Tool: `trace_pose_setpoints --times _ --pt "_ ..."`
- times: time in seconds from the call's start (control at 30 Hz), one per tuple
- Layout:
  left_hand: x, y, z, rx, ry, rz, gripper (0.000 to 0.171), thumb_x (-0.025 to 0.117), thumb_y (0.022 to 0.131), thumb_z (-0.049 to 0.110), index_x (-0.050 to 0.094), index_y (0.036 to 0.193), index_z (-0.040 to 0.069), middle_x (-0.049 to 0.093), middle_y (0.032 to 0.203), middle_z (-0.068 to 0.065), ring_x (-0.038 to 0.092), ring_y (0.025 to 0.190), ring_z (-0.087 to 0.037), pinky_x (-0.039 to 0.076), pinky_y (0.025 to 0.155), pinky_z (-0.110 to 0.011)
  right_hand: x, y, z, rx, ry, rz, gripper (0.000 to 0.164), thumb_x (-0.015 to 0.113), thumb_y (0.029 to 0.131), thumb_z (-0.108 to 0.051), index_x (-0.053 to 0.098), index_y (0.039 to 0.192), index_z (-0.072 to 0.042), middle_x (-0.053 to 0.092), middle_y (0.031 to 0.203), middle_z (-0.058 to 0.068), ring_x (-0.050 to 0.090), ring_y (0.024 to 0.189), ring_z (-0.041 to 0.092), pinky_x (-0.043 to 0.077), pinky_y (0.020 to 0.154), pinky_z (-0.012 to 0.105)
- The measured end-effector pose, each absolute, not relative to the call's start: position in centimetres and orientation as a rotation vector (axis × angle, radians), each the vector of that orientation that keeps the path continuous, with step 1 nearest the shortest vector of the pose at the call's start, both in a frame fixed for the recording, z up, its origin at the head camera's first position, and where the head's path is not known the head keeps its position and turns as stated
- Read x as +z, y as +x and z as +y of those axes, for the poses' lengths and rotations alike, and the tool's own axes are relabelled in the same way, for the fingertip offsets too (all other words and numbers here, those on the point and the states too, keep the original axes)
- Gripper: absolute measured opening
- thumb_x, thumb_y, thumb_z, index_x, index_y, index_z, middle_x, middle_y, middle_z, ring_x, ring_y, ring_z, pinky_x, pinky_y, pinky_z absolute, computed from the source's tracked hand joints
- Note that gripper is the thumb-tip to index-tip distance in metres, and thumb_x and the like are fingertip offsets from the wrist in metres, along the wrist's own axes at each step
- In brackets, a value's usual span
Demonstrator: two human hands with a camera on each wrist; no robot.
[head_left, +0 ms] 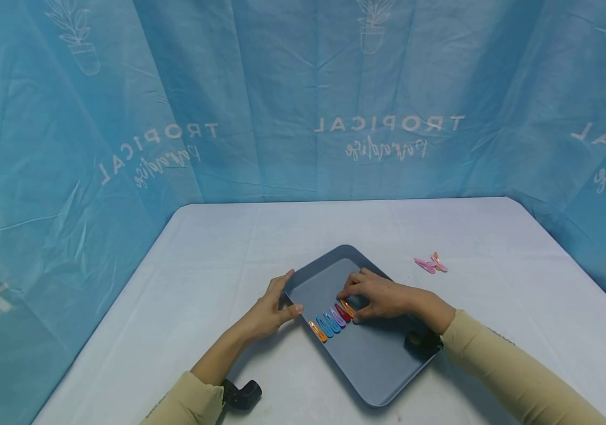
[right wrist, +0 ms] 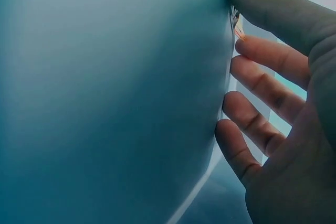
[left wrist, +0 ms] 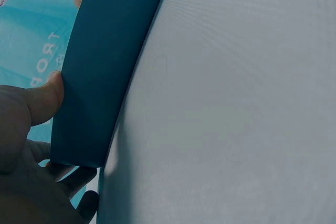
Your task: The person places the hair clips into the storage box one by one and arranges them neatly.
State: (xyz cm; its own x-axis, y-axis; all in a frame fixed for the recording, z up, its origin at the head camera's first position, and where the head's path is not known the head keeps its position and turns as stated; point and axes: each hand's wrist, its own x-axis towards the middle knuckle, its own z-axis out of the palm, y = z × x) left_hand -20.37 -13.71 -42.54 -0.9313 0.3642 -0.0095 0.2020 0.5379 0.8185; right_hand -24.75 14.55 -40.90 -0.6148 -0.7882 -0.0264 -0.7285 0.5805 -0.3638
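A grey rectangular tray (head_left: pixel 382 366) lies at an angle on the white table. Along its left part runs a row of snap hair clips: an orange hair clip (head_left: pixel 317 332), blue ones (head_left: pixel 324 325), a purple one (head_left: pixel 337 317) and a red one (head_left: pixel 342 313). At the row's far end, my right hand (head_left: pixel 385 295) pinches another orange hair clip (head_left: pixel 347 307) by its ends against the tray floor. My left hand (head_left: pixel 265 316) holds the tray's left corner, thumb (left wrist: pixel 50 98) at the rim and fingers around the outside, seen in the left wrist view.
Pink hair clips (head_left: pixel 425 265) and an orange one (head_left: pixel 435 257) lie on the table (head_left: pixel 499 254) beyond the tray, to the right. A blue printed curtain (head_left: pixel 281 159) hangs behind and along the sides. Each wrist carries a black camera (head_left: pixel 242 395).
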Motion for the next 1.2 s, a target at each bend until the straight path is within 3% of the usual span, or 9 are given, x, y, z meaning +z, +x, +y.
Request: trace_pose_setpoints --times 0.8,1.2 --pt "-42.3 -20.3 -13.7 1.324 0.483 2.605 0.077 0.061 0.092 0.026 0.014 0.153 0.015 0.021 0.153 -0.018 0.018 0.142 -0.045 0.022 0.106 -0.068 -39.5 -24.7 15.0 -0.568 -1.251 2.629 0.049 0.073 0.081 -0.034 0.062 0.125 -0.015 0.059 0.118 -0.003 0.046 0.107 0.012 0.046 0.089 0.032" --pt "-42.3 -20.3 -13.7 1.327 0.493 2.594 0.078 0.061 0.092 0.026 0.014 0.153 0.015 0.021 0.154 -0.017 0.018 0.141 -0.046 0.026 0.105 -0.066 -37.1 -25.5 17.8 -0.797 -1.242 2.691 0.05 0.072 0.083 -0.032 0.059 0.127 -0.013 0.062 0.119 0.006 0.051 0.109 0.023 0.048 0.088 0.046"
